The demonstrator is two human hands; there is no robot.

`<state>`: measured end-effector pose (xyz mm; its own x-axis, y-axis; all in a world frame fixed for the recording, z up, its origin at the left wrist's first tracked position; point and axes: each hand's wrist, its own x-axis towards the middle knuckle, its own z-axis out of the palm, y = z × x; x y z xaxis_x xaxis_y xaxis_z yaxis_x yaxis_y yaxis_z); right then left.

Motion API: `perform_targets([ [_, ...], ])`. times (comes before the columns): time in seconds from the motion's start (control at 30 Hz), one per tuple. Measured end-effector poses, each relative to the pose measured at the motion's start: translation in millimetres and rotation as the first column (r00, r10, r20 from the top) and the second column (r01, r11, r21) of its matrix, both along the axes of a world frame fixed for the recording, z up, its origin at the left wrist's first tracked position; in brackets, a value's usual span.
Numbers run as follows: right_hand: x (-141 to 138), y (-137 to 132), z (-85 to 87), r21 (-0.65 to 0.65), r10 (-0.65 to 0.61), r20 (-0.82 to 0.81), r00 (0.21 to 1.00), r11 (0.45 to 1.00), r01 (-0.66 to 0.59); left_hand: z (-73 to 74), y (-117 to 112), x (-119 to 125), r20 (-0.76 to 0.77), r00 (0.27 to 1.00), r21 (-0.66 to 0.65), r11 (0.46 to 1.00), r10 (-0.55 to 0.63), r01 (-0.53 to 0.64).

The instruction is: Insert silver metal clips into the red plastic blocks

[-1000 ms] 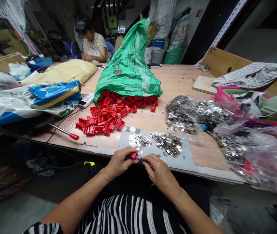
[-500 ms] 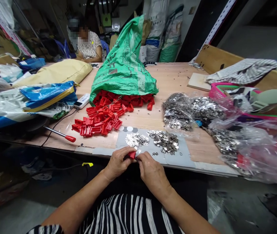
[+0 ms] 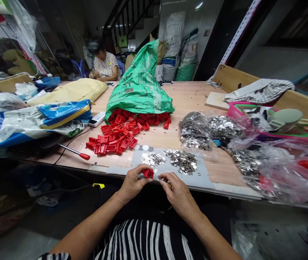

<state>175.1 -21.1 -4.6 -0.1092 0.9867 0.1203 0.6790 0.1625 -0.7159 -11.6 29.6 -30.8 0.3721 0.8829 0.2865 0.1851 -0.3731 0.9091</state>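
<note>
My left hand (image 3: 132,183) is closed around a red plastic housing (image 3: 148,173), held at the table's front edge with its hollow side partly showing. Pinched in my right hand (image 3: 176,189) is a thin metal-tipped tool (image 3: 157,177); its tip points at the red part, and the fingers hide most of it. Just beyond both hands, a grey mat (image 3: 204,173) bears a pile of small bright metal pieces (image 3: 153,159) and a darker pile of metal clips (image 3: 182,161). More red plastic housings (image 3: 113,141) lie heaped to the left, spilling from a green woven sack (image 3: 140,94).
Clear bags of metal parts (image 3: 195,130) and a pink basket (image 3: 235,110) stand on the right. A red-tipped metal lever (image 3: 84,156) juts out at the left front, near blue-and-white sacks (image 3: 34,122). Across the table sits another person (image 3: 106,66).
My right hand has drawn slightly back to the right, so a gap and the tool's tip now show. The red housing has turned in my left hand. The camera view has shifted upward.
</note>
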Motion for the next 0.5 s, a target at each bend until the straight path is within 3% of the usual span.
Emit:
perform_targets([
  [0.33,3,-6,7.0,-0.017,-0.025,-0.133,0.991,1.000,0.023,12.1,-9,3,0.399,0.917,-0.203,0.977,0.020,0.067],
  [0.5,3,-7,7.2,-0.014,-0.014,-0.142,0.990,1.000,0.012,16.5,-12,5,0.472,0.880,-0.278,0.956,0.054,0.091],
])
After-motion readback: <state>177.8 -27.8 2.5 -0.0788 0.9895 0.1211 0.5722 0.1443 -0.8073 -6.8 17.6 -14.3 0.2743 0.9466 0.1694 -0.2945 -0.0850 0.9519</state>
